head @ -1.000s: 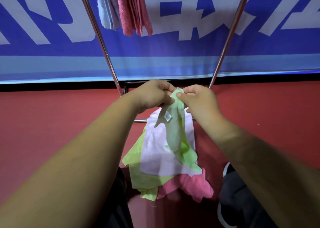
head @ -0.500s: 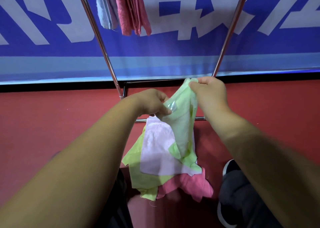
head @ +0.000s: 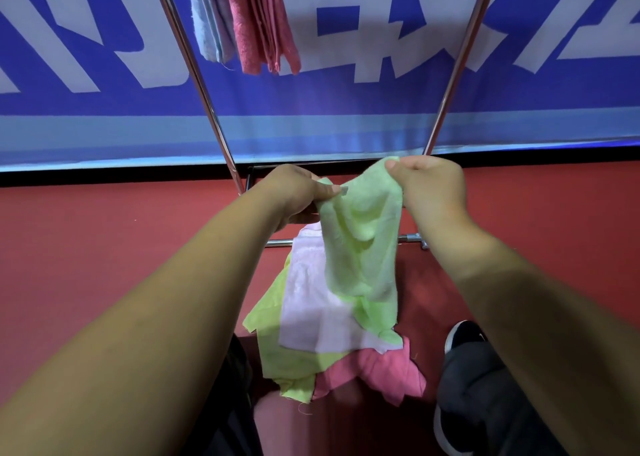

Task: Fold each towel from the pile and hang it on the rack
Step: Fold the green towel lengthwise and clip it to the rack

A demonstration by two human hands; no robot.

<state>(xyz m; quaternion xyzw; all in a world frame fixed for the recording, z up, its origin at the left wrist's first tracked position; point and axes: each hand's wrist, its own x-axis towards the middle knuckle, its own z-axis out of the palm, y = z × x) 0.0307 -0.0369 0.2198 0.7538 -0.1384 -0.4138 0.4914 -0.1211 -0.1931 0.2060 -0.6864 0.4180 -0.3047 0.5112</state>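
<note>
Both hands pinch the top of a light green towel (head: 360,244): the left hand (head: 294,192) at one corner, the right hand (head: 429,185) at the other, a little apart. It is not folded yet. Above the hands, a blue towel (head: 207,15) and a pink towel (head: 263,22) hang on the rack (head: 194,74). Below the hands, the pile (head: 322,317) waits with more towels.

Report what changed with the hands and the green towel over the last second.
The right hand moved right and slightly up, away from the left hand, spreading the green towel they both pinch from a bunched strip into a wider sheet. Neither let go. The pile and the hung towels stayed put.
</note>
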